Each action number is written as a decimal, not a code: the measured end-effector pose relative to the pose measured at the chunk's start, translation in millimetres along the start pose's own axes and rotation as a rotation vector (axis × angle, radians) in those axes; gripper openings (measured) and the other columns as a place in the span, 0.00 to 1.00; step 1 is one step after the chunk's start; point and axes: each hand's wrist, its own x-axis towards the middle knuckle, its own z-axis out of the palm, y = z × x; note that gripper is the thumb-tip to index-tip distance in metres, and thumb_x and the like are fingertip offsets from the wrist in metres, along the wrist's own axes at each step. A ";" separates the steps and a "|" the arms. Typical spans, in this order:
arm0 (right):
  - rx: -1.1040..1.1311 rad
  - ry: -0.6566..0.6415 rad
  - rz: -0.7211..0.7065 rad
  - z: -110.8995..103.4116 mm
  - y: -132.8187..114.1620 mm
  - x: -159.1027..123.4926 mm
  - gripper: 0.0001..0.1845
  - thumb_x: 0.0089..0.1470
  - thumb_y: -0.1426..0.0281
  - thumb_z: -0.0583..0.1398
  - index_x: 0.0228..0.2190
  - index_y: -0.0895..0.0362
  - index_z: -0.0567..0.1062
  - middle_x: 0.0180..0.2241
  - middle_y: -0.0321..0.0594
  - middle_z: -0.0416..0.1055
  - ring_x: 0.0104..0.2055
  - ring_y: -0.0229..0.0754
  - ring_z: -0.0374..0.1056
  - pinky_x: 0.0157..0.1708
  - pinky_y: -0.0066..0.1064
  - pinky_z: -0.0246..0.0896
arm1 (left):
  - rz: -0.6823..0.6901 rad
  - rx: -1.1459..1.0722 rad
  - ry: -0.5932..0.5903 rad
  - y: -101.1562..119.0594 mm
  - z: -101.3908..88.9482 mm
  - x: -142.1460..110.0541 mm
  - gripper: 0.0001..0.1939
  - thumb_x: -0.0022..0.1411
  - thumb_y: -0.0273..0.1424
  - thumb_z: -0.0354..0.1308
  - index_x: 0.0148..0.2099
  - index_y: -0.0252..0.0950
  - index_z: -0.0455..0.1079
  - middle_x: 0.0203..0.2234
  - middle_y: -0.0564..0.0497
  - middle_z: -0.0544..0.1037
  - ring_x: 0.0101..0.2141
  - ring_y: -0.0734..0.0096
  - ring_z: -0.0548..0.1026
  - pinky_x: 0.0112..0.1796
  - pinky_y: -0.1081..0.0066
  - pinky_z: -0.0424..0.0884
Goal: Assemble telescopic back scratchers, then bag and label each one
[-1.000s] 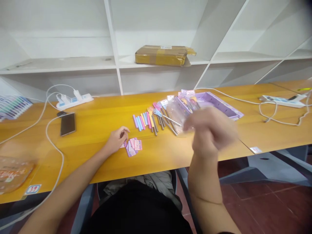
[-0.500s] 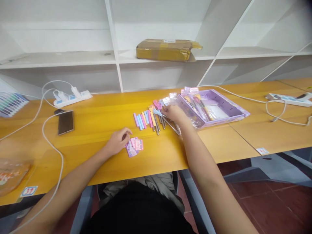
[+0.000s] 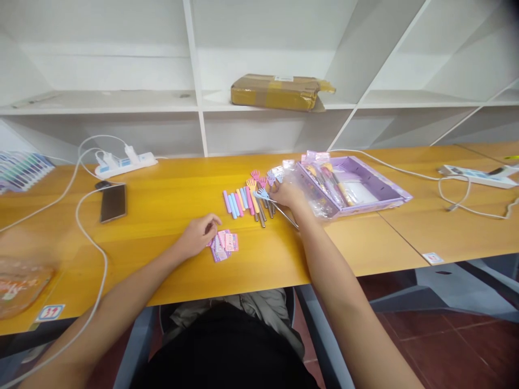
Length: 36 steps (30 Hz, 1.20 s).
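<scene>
My left hand (image 3: 200,235) rests on the table with its fingers curled in and nothing visible in them. It lies against a small pile of pink and purple cards (image 3: 221,247). My right hand (image 3: 287,194) is closed and reaches down among several back scratchers with hand-shaped heads and metal rods; its fingertips are hidden. A blue back scratcher (image 3: 263,193) lies slanted beside its fingers. Left of it are a yellow back scratcher (image 3: 252,186) and a row of pastel handle-like tubes (image 3: 234,204). Clear plastic packaging (image 3: 324,208) lies just right of this hand.
A purple tray (image 3: 389,202) holds wrapped items at the right. Power strips (image 3: 133,165) with white cables lie at both sides, and a phone (image 3: 113,203) is at the left. A taped cardboard box (image 3: 275,92) sits on the shelf above.
My right hand has swung from the raised, blurred position on the right down to the back scratchers and stays there. My left hand has barely moved.
</scene>
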 end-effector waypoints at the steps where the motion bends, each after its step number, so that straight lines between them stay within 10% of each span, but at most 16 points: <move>1: 0.004 0.003 0.012 -0.2 -0.5 -0.3 0.29 0.64 0.50 0.60 0.50 0.61 0.81 0.54 0.60 0.79 0.54 0.60 0.76 0.53 0.42 0.69 | 0.002 0.007 -0.002 0.4 0.0 -0.2 0.09 0.72 0.35 0.51 0.47 0.40 0.70 0.28 0.55 0.76 0.27 0.70 0.73 0.33 0.70 0.66; 10: 0.145 0.199 0.058 1.7 -2.7 -5.7 0.21 0.68 0.59 0.55 0.44 0.62 0.80 0.44 0.62 0.80 0.46 0.58 0.77 0.46 0.40 0.67 | 0.019 0.022 -0.009 3.6 -1.5 -2.2 0.09 0.73 0.35 0.50 0.48 0.39 0.70 0.28 0.55 0.76 0.27 0.70 0.73 0.33 0.70 0.65; 16: 0.477 0.770 -0.337 -2.2 -17.8 -19.0 0.21 0.75 0.62 0.44 0.48 0.58 0.72 0.43 0.51 0.76 0.42 0.48 0.70 0.44 0.37 0.63 | 0.034 0.057 -0.004 2.6 0.4 -5.3 0.08 0.70 0.31 0.52 0.47 0.39 0.71 0.28 0.56 0.75 0.26 0.72 0.71 0.31 0.71 0.62; 24: 0.000 0.178 -0.541 21.2 -97.1 -74.2 0.18 0.69 0.59 0.58 0.55 0.51 0.77 0.41 0.44 0.84 0.43 0.50 0.78 0.41 0.33 0.62 | 0.081 0.105 -0.004 1.2 -1.5 -6.1 0.09 0.70 0.29 0.52 0.47 0.39 0.73 0.32 0.54 0.79 0.31 0.70 0.75 0.35 0.71 0.66; 36: -0.154 0.168 -0.405 48.1 -130.2 -84.1 0.26 0.71 0.50 0.53 0.55 0.57 0.72 0.41 0.51 0.82 0.43 0.57 0.80 0.43 0.40 0.69 | 0.174 0.172 -0.090 7.7 2.6 -12.1 0.13 0.71 0.27 0.51 0.50 0.40 0.76 0.43 0.49 0.85 0.40 0.64 0.82 0.43 0.67 0.72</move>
